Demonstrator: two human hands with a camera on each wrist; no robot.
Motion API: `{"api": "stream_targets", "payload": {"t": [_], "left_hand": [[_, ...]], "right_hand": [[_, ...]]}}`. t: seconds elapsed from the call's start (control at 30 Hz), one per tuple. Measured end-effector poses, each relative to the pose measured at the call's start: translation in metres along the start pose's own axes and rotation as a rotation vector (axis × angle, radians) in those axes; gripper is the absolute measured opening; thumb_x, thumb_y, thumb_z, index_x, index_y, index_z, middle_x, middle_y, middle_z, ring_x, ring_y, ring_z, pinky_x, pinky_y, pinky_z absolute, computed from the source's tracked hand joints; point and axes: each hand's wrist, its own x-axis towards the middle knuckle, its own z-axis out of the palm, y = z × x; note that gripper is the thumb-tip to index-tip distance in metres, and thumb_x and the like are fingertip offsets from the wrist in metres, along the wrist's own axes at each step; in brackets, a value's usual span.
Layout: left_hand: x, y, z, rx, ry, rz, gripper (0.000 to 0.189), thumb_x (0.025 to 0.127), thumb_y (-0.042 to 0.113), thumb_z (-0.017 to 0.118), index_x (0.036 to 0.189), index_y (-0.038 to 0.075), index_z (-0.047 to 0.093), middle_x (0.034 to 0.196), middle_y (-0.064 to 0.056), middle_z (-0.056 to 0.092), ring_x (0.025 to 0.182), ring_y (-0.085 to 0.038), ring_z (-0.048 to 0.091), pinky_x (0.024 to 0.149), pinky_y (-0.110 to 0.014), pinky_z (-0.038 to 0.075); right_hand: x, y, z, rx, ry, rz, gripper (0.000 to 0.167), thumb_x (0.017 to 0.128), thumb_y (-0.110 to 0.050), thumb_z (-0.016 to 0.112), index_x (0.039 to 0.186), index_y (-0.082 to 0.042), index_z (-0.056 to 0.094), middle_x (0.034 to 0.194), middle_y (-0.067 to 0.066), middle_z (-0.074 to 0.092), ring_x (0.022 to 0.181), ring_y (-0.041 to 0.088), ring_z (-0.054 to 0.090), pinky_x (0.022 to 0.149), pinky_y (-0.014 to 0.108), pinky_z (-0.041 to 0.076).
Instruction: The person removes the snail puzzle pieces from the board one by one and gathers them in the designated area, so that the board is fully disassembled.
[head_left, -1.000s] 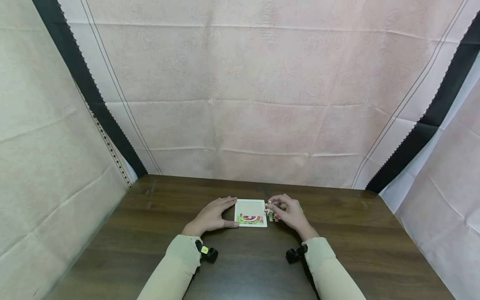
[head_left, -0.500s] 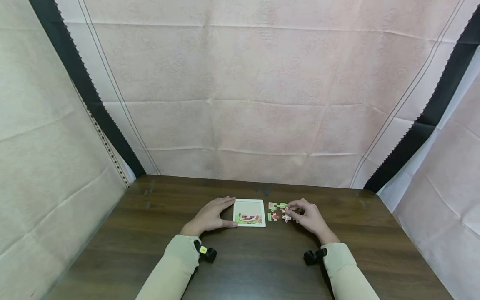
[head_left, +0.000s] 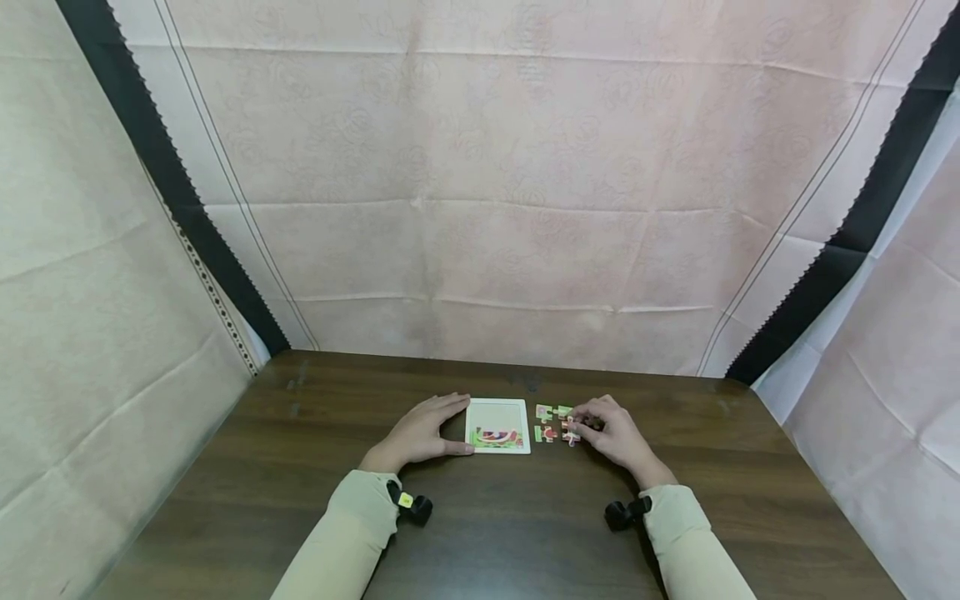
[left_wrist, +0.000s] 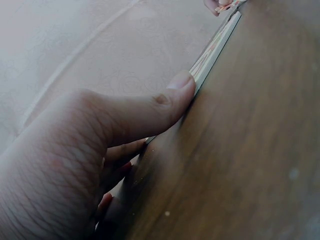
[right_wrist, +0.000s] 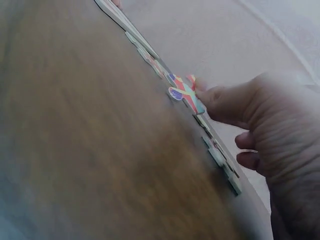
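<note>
A white-framed jigsaw tray (head_left: pixel 498 417) lies flat on the table, with a strip of assembled picture along its near side. My left hand (head_left: pixel 420 432) rests at its left side, fingers extended to the far corner and thumb against the near corner. In the left wrist view the thumb (left_wrist: pixel 160 102) touches the tray's edge. Right of the tray, my right hand (head_left: pixel 618 437) pinches a colourful jigsaw piece (right_wrist: pixel 185 94) of red, blue and yellow, just above other loose pieces (head_left: pixel 544 413). The right fingers partly hide some of these pieces.
The brown wooden table (head_left: pixel 510 525) extends around both hands. Pale cloth (head_left: pixel 480 167) hangs behind its far edge and along both sides. More flat pieces (right_wrist: pixel 222 162) lie beneath the right hand, in the right wrist view.
My right hand has moved right, away from the tray, uncovering several loose pieces; over the last half second it has hardly moved. The left hand stays at the tray.
</note>
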Motion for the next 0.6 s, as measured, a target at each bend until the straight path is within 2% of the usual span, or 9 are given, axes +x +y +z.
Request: {"api": "stream_targets", "payload": {"t": [0.23,0.6], "left_hand": [[-0.0007,0.0017,-0.0008,-0.008,-0.006,-0.002,0.097,0.081,0.073,0.066,0.157,0.02,0.039,0.161,-0.003,0.035,0.149,-0.026,0.029,0.121,-0.049,0.022],[0.0003,-0.0001,0.0003,0.006,-0.003,-0.004,0.096,0.081,0.074,0.066,0.157,0.021,0.038,0.161,-0.001,0.035,0.149,-0.024,0.029,0.121,-0.048,0.021]], "right_hand": [[0.001,-0.0019,0.0023,-0.057,-0.031,-0.064,0.009,0.087,-0.014,0.08,0.094,-0.019,0.078,0.093,-0.008,0.07,0.085,0.015,0.051,0.066,0.03,0.043],[0.0025,0.0003,0.0024,-0.068,-0.045,-0.018,0.008,0.089,-0.017,0.079,0.093,-0.023,0.077,0.093,-0.014,0.068,0.087,0.011,0.05,0.067,0.03,0.044]]}}
